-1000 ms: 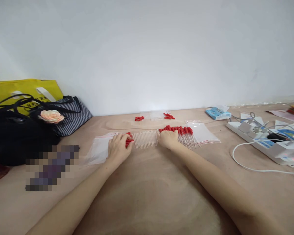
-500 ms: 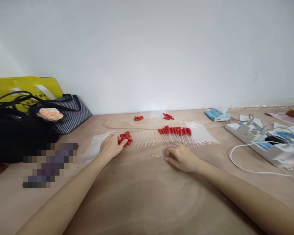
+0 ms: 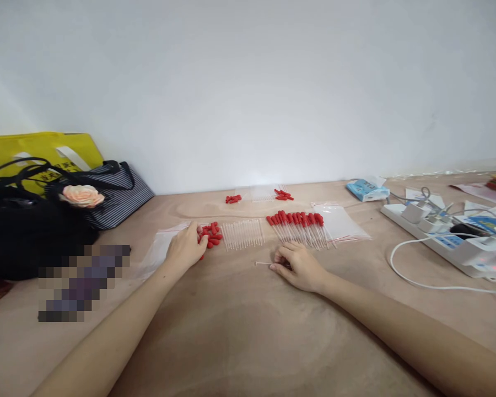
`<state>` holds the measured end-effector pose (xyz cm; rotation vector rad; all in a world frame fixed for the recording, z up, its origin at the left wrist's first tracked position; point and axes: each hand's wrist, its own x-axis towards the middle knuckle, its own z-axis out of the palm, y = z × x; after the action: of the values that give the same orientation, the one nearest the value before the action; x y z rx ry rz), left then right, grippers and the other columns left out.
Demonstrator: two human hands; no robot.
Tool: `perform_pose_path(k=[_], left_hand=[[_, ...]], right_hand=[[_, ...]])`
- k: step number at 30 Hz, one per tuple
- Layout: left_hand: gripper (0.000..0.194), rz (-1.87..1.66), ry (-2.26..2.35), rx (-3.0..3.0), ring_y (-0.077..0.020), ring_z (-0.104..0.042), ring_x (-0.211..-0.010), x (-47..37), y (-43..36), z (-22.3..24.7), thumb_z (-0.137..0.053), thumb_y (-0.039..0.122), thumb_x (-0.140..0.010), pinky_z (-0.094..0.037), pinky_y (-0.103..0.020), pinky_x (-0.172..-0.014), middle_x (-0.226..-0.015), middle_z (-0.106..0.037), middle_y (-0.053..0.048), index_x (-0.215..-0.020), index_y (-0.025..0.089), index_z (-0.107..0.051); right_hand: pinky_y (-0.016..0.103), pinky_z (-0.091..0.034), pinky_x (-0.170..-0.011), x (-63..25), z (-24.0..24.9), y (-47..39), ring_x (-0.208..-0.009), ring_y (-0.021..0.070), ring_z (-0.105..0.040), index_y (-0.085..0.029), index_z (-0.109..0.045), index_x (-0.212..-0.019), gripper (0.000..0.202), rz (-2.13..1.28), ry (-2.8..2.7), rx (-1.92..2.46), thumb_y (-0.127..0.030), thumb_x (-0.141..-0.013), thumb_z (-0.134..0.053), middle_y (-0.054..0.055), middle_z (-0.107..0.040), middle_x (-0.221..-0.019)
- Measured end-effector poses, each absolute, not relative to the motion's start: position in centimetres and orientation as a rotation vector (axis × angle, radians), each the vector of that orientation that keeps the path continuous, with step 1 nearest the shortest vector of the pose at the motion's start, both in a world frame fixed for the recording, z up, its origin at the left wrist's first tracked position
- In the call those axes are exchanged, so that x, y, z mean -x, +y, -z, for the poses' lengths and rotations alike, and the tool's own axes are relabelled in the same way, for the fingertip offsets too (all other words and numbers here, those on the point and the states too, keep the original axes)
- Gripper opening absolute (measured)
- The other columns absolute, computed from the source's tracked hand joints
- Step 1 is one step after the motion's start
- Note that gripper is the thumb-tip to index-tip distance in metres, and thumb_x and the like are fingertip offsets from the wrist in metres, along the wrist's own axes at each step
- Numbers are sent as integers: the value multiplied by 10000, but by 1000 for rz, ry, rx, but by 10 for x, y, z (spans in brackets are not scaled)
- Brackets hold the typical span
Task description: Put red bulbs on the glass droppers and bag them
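Observation:
My left hand is at the left edge of a loose pile of red rubber bulbs. Its fingers are curled and one red bulb pokes out below the thumb. Between thumb and fingers, my right hand pinches a thin clear dropper tube, whose free end points left. Bare clear tubes lie side by side in a row between the hands. Beyond my right hand, several tubes fitted with red bulbs lie fanned out.
Plastic bags lie right of the fan and under my left wrist. Small red bulb piles sit near the wall. A power strip with cables and a tissue pack are at right; bags and a pixelated object at left.
My right hand has slid slightly left along the tube, so less of it shows. My left fingers have drawn back a little from the pile, and a red bulb now shows below the thumb.

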<state>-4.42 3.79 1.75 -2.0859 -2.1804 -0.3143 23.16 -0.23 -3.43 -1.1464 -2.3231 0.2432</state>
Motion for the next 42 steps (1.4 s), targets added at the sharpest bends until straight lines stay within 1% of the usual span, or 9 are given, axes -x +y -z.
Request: perform_pose_path(k=[6,11,19,25,28,31,37,40,42], left_hand=[[146,274,-2156,2111,-209,-595,-747,42,37,-16,-459,335,-756,-399,-277,-596,-804,-619,-40,-795,194,-447],[156,249,-2088,2099,-223,-596,-773,41,36,-15,-440,332,-772,-415,-298,-640,-838,-620,-66,-731,184,-464],[206,84,-2077,2014,-271,-616,-805,36,31,-21,-363,241,-798,-428,-325,-633,-873,-649,-96,-927,163,-504],[261,37,-2007,2053,-269,-616,-827,35,30,-21,-318,205,-827,-428,-323,-649,-909,-650,-106,-969,168,-533],[316,86,-2073,1964,-290,-621,-802,36,29,-23,-324,219,-836,-430,-345,-641,-917,-651,-125,-1097,152,-489],[331,153,-2067,1940,-296,-622,-797,37,29,-28,-335,226,-841,-433,-348,-641,-908,-652,-129,-1130,142,-472],[285,430,-1913,2055,-243,-616,-842,25,20,-29,-384,221,-839,-443,-302,-673,-997,-632,-97,-1086,151,-508],[238,615,-1627,2369,-177,-614,-827,9,8,-18,-387,232,-842,-447,-245,-665,-976,-640,-58,-999,179,-557],[216,628,-1410,2602,-156,-610,-790,0,0,-9,-399,230,-832,-451,-234,-654,-916,-652,-41,-946,192,-579]], right_hand=[[289,-344,-680,-231,35,-4,-738,151,-484,-180,-498,-746,126,-227,-2324,1157,-292,-795,-529,19,-573,-753],[291,-345,-679,-232,35,-5,-743,153,-481,-178,-501,-750,129,-229,-2327,1156,-295,-800,-523,20,-573,-758],[294,-347,-672,-232,36,-4,-729,157,-473,-174,-505,-743,131,-218,-2323,1153,-284,-814,-506,26,-566,-736],[293,-350,-678,-232,35,-5,-731,158,-474,-173,-508,-745,126,-226,-2315,1154,-276,-818,-503,30,-569,-743],[293,-349,-676,-232,36,-4,-730,159,-472,-172,-510,-746,124,-227,-2315,1150,-274,-816,-506,30,-568,-740],[292,-348,-677,-232,37,-4,-729,158,-469,-171,-509,-744,120,-235,-2317,1151,-269,-813,-510,29,-564,-739],[287,-346,-672,-232,38,-4,-729,156,-461,-166,-514,-741,105,-225,-2307,1166,-241,-814,-508,28,-560,-734],[291,-339,-670,-233,37,-4,-739,160,-467,-171,-519,-744,111,-185,-2317,1201,-246,-823,-497,30,-560,-744],[299,-338,-680,-236,36,-3,-755,167,-469,-174,-520,-747,125,-153,-2331,1221,-268,-826,-496,33,-562,-755]])
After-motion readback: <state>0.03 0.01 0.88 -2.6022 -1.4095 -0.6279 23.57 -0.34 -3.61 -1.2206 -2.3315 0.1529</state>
